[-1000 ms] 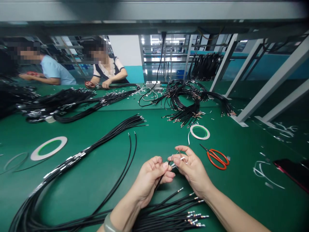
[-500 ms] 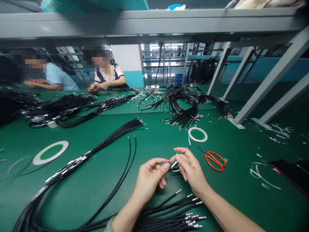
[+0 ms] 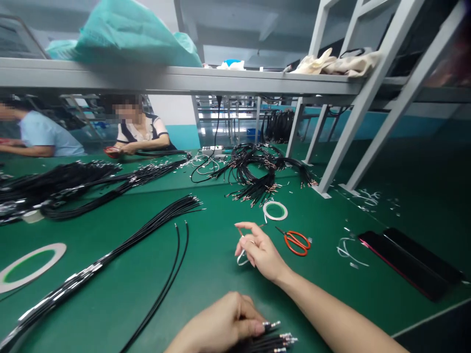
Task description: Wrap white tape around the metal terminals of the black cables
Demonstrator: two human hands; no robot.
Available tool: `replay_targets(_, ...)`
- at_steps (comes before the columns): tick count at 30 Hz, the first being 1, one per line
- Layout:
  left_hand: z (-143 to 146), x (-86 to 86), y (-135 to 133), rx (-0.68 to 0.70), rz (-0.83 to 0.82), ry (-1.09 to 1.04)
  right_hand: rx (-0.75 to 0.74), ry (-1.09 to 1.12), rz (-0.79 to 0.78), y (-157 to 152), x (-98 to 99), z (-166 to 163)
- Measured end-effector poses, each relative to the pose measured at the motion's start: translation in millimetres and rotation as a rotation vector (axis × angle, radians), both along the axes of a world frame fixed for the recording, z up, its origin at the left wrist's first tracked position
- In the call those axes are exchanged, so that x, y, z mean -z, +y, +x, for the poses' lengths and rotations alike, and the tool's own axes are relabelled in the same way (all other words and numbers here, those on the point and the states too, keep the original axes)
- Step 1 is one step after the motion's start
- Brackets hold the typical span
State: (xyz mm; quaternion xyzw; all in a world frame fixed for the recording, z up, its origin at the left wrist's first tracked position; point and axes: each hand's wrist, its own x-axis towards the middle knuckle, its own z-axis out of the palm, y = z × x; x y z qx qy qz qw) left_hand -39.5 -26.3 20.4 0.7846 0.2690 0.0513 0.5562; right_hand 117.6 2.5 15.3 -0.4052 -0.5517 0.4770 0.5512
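At the near edge of the view, my left hand (image 3: 224, 321) is closed around black cable ends (image 3: 271, 325), their metal terminals sticking out past my thumb; how many it grips is hidden. More black cables with metal tips (image 3: 279, 340) lie just under it. Farther up, my right hand (image 3: 263, 252) pinches a thin white tape strip (image 3: 242, 258) that hangs in a loop, its index finger stretched out. Beyond that hand lies a white tape roll (image 3: 275, 211). Orange-handled scissors (image 3: 297, 242) rest to its right, partly spread.
Two loose black cables (image 3: 176, 264) and a long cable bundle (image 3: 128, 240) lie left. Another tape roll (image 3: 55, 255) is at far left. Coiled cables (image 3: 253, 169) sit farther back; black phone-like slabs (image 3: 408, 264) lie right. Two people work across the green table (image 3: 217, 235).
My left hand has come away from my right hand, down to the cable ends, and closed on them. My right hand still holds the white strip. The view has tilted up and turned right.
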Motion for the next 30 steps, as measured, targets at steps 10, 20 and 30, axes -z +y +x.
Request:
replay_targets(10,-24.9,-12.6,35.6,-0.341,-0.105,-0.032,-0.036,-0.329,0.077,2.9,11.2,-4.7)
replay_targets(20,-7.9,3.7,47.3,-0.902,-0.262,-0.389,-0.094,-0.329,0.040,-2.8,20.5,-12.3)
replay_targets(30,-9.3,8.6,44.8,-0.879,-0.146,-0.398,-0.085,-0.294,0.032,-11.3,19.3,-13.2)
